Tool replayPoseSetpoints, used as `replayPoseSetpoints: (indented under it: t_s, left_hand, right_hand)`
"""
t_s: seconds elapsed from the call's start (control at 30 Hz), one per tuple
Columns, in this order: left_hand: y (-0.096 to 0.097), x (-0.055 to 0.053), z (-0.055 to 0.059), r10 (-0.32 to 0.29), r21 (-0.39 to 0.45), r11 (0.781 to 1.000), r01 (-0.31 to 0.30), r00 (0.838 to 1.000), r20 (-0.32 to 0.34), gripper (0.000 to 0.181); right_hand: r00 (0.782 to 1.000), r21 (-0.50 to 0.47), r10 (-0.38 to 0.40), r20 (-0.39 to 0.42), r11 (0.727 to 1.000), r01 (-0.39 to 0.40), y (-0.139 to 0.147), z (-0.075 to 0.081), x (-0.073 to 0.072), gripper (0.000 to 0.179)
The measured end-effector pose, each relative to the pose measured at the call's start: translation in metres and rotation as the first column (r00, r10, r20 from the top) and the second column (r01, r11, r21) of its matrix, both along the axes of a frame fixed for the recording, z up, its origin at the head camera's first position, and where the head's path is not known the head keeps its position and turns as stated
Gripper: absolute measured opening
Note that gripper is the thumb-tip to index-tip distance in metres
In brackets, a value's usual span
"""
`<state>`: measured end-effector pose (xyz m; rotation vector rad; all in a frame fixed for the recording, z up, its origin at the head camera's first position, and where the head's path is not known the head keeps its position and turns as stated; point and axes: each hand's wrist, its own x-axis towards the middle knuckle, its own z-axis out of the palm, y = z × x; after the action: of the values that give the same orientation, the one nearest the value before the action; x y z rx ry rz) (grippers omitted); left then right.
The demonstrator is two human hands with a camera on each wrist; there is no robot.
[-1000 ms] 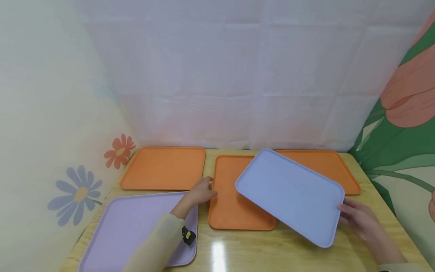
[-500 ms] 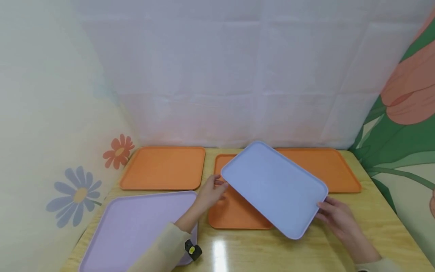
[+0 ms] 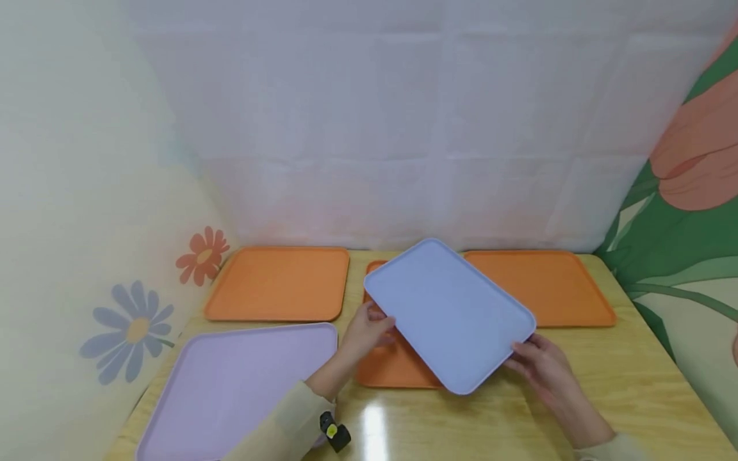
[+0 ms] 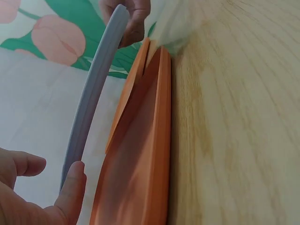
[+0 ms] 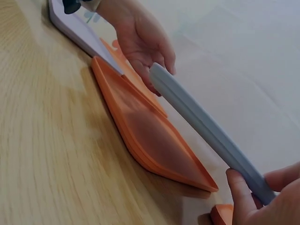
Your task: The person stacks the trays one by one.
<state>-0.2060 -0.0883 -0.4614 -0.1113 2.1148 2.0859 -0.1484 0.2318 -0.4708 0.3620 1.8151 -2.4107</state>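
Observation:
A light blue tray (image 3: 452,314) is held tilted in the air above the middle orange tray (image 3: 398,368). My right hand (image 3: 544,368) pinches its near right edge; the right wrist view shows thumb and fingers (image 5: 279,177) on opposite sides of the rim. My left hand (image 3: 366,333) is at the left edge of the blue tray. In the left wrist view the thumb (image 4: 72,187) lies at the rim, while the other visible finger stands apart from it. The blue tray hides much of the orange one.
Two more orange trays lie at the back, one left (image 3: 279,285) and one right (image 3: 548,288). A lilac tray (image 3: 230,384) lies front left, partly under the left sleeve. A white cloth (image 3: 346,128) hangs behind the wooden table (image 3: 628,378).
The blue tray has moved left in my right hand, over more of the middle orange tray. My left hand has moved right, from the orange tray's left edge to the blue tray's edge.

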Motion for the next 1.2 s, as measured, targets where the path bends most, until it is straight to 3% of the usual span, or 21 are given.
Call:
replayPoseSetpoints:
  t_s: [0.17, 0.37, 0.53, 0.7, 0.87, 0.93, 1.03, 1.2]
  left_hand:
    - [-0.003, -0.002, -0.003, 0.031, 0.052, 0.998, -0.032, 0.999, 0.022, 0.069]
    - [-0.005, -0.005, -0.002, 0.069, 0.098, 0.993, -0.066, 0.997, -0.020, 0.078]
    - [-0.012, -0.013, -0.001, 0.095, 0.107, 0.990, -0.096, 0.995, 0.015, 0.082]
    - [-0.025, -0.019, 0.005, 0.053, 0.159, 0.985, -0.061, 0.997, 0.052, 0.079]
    - [-0.037, -0.023, 0.013, -0.008, 0.162, 0.987, 0.002, 0.999, 0.035, 0.076]
    - [-0.041, -0.025, 0.015, -0.035, 0.151, 0.988, 0.029, 0.999, 0.038, 0.075]
    - [-0.048, -0.027, 0.018, -0.084, 0.118, 0.990, 0.078, 0.995, 0.049, 0.075]
    - [-0.056, -0.025, 0.027, -0.157, 0.056, 0.986, 0.154, 0.986, 0.052, 0.075]
  right_hand:
    - [1.000, -0.006, 0.000, 0.000, 1.000, 0.000, -0.014, -0.002, 0.002, 0.040]
    - [1.000, -0.033, -0.001, -0.010, 0.999, 0.001, -0.030, -0.003, 0.002, 0.041]
    - [1.000, -0.052, 0.021, 0.003, 0.998, -0.021, -0.035, -0.004, 0.002, 0.050]
    - [0.995, -0.045, 0.095, 0.017, 0.995, -0.094, -0.031, -0.001, 0.002, 0.058]
    - [0.989, 0.033, 0.145, 0.024, 0.989, -0.146, -0.017, 0.007, -0.004, 0.056]
    - [0.982, 0.117, 0.181, 0.049, 0.976, -0.186, -0.010, 0.013, -0.009, 0.059]
    - [0.961, 0.225, 0.266, 0.076, 0.934, -0.276, -0.001, 0.022, -0.019, 0.063]
    - [0.920, 0.284, 0.389, 0.045, 0.878, -0.385, 0.006, 0.031, -0.031, 0.066]
